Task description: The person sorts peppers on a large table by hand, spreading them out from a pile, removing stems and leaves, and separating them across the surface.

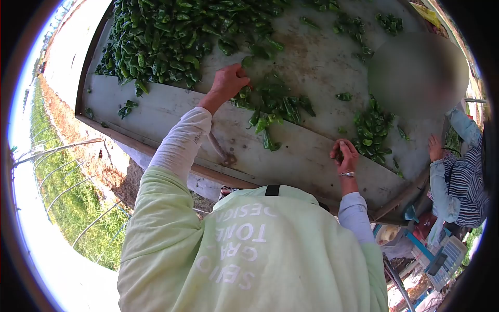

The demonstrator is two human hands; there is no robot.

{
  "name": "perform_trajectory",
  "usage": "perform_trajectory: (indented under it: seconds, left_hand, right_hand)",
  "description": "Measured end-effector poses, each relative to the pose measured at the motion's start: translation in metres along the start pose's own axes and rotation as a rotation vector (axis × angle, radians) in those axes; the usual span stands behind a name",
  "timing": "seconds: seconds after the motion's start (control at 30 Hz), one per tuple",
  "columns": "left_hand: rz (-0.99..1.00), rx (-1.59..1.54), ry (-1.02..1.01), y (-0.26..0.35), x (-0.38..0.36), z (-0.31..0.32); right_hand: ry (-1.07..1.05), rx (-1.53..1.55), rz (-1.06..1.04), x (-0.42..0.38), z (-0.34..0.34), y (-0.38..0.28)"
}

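Note:
Green peppers lie in a loose cluster on the metal-topped table in front of me. At the left edge of this cluster is my left hand, its fingers curled together; what they hold, if anything, is hidden. My right hand is above the table's near strip, closed with the fingertips bent inward around a small dark green pepper, only partly visible. Beside it, on the right, lies another pile of green peppers.
A large heap of green peppers covers the table's far left. Smaller groups are scattered at the back. The table has a wooden edge. A co-worker in a striped garment stands at the right, near a blue-framed crate.

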State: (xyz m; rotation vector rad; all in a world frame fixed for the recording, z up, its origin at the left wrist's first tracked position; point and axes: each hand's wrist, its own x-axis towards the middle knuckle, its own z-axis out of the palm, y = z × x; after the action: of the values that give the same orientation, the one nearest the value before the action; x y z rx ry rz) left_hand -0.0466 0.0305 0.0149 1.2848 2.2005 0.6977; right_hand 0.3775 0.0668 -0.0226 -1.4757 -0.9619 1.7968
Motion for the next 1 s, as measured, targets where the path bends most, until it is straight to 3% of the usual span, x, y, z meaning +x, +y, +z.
perform_trajectory:
  seconds: [0.07,0.1,0.2,0.27,0.33,0.37,0.43,0.47,0.53,0.57,0.63,0.7,0.77,0.83,0.87,0.9,0.93,1.0]
  left_hand:
    - [-0.094,-0.305,0.003,0.014,-0.022,0.002]
    - [-0.097,-0.307,-0.002,0.005,-0.026,0.002]
    - [-0.208,-0.578,0.173,-0.024,-0.046,-0.013]
    - [-0.346,-0.762,0.07,-0.013,-0.075,-0.029]
    - [-0.355,-0.675,-0.012,-0.007,-0.105,-0.019]
    - [-0.36,-0.587,-0.092,-0.004,-0.12,-0.012]
    - [-0.213,-0.51,-0.164,0.001,-0.151,0.009]
    - [-0.174,-0.409,-0.212,0.008,-0.163,0.015]
    - [-0.138,-0.313,-0.264,0.039,-0.175,0.021]
    - [-0.149,-0.319,-0.341,0.053,-0.179,0.027]
    - [-0.158,-0.32,-0.4,0.066,-0.185,0.043]
    - [0.167,-0.192,-0.157,0.065,-0.188,0.065]
    - [0.133,-0.224,-0.106,0.064,-0.186,0.071]
    - [0.1,-0.265,-0.073,0.063,-0.185,0.074]
    - [-0.093,-0.503,-0.076,0.06,-0.184,0.076]
    - [-0.291,-0.738,-0.079,0.058,-0.184,0.077]
    - [-0.294,-0.742,-0.085,0.056,-0.185,0.075]
    - [-0.41,-0.832,-0.194,0.053,-0.182,0.066]
  right_hand:
    - [-0.038,0.071,-0.046,0.001,-0.003,0.005]
    - [-0.034,0.068,-0.042,-0.002,-0.002,0.001]
    - [-0.026,0.154,0.095,-0.026,0.011,-0.017]
    - [-0.29,0.141,0.217,-0.044,0.028,-0.022]
    - [-0.493,-0.036,0.293,-0.06,0.057,-0.033]
    - [-0.491,-0.037,0.296,-0.06,0.066,-0.025]
    - [-0.613,-0.443,0.077,-0.053,0.08,-0.001]
    - [-0.615,-0.445,0.085,-0.048,0.087,0.005]
    - [-0.488,-0.767,-0.628,-0.041,0.1,0.01]
    - [-0.491,-0.769,-0.623,-0.046,0.104,0.009]
    - [-0.523,-1.193,-0.798,-0.05,0.119,-0.005]
    - [-0.535,-1.224,-0.809,-0.047,0.123,0.002]
    - [-0.545,-1.258,-0.804,-0.041,0.124,0.011]
    - [-0.422,-1.064,-0.884,-0.031,0.118,0.013]
    - [-0.423,-1.07,-0.874,-0.027,0.112,0.013]
    - [-0.418,-0.75,-0.361,-0.027,0.107,0.006]
    - [-0.384,-0.407,0.132,-0.026,0.102,-0.001]
    - [-0.375,-0.254,0.254,-0.028,0.094,-0.015]
